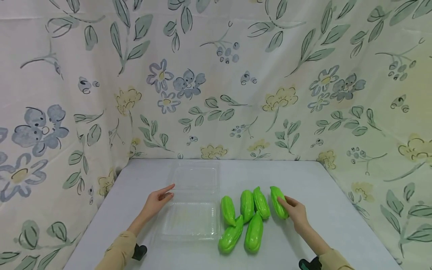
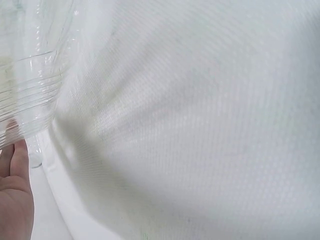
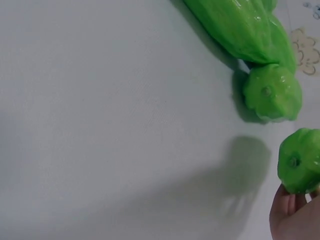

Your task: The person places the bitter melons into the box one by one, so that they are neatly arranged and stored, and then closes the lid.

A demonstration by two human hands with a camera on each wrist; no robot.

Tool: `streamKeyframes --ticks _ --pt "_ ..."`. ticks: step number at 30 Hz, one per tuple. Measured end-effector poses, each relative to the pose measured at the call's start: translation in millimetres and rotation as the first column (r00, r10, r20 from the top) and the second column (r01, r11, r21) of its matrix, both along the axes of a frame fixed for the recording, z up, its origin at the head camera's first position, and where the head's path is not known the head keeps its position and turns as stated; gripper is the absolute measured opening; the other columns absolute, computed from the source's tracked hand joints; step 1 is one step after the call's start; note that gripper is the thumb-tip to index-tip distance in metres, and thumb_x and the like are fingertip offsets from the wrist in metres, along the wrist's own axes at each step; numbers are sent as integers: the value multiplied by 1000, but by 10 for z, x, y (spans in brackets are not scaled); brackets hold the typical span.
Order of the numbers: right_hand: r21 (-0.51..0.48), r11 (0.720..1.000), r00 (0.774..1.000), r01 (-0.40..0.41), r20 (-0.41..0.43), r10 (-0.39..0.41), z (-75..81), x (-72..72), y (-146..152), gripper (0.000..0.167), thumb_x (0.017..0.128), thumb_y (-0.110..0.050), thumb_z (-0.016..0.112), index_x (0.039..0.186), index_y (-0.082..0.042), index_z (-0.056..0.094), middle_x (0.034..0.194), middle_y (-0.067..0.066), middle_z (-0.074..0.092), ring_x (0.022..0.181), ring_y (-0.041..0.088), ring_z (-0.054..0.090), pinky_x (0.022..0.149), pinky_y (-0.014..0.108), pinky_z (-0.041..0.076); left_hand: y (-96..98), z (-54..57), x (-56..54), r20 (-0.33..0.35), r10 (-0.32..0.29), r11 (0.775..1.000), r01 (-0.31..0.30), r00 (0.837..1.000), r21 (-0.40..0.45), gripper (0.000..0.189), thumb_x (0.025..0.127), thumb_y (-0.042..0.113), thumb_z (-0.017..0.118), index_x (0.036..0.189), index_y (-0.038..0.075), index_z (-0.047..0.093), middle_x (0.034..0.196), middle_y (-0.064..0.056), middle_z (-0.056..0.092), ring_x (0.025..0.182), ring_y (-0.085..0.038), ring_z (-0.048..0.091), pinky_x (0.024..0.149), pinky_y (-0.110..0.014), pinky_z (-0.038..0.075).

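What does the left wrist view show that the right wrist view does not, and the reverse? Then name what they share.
Only the left wrist view: the left hand, its fingertips at the ridged side of a clear container.

Only the right wrist view: the right hand holding a green ridged vegetable, other green vegetables nearby, and a yellowish printed flower at the picture's edge.

Both: a white surface filling much of the picture.
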State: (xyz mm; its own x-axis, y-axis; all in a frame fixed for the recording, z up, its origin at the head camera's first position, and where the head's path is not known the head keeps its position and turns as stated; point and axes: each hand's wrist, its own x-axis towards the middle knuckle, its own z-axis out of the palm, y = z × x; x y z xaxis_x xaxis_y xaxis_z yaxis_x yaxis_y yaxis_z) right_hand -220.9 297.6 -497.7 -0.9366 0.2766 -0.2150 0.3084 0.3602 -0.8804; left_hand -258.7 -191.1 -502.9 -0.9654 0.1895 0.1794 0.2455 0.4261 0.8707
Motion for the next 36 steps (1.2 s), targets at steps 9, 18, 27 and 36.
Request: streamKeyframes --ticks 9,18,27,36 --pt "-19 1000 1000 10 -22 -10 112 12 -84 78 92 -52 54 142 5 35 144 29 37 130 38 41 104 44 38 40 124 82 20 14 1000 -14 1000 -19 42 93 6 58 134 2 53 126 -26 59 108 -35 62 72 -15 47" --pt "-49 998 999 32 -33 -34 228 40 -238 78 92 -52 54 142 5 36 144 29 37 130 38 40 105 45 36 40 103 67 15 22 1000 -22 1000 -21 42 93 6 58 134 2 53 126 -26 59 108 -36 63 74 -13 47" --pt "-121 993 998 18 -56 -24 345 72 -403 80 90 -52 56 143 5 33 146 29 35 133 39 37 109 50 32 44 86 63 -4 25 1000 -25 1000 -12 41 93 6 59 133 3 54 126 -22 60 108 -35 63 74 -13 47" --pt "-116 993 997 6 -80 -15 380 77 -543 80 90 -50 58 142 5 35 144 29 37 132 40 39 108 49 34 6 -84 -29 4 53 998 -53 999 -24 42 93 13 61 134 7 54 123 -21 62 102 -25 67 71 -16 48"
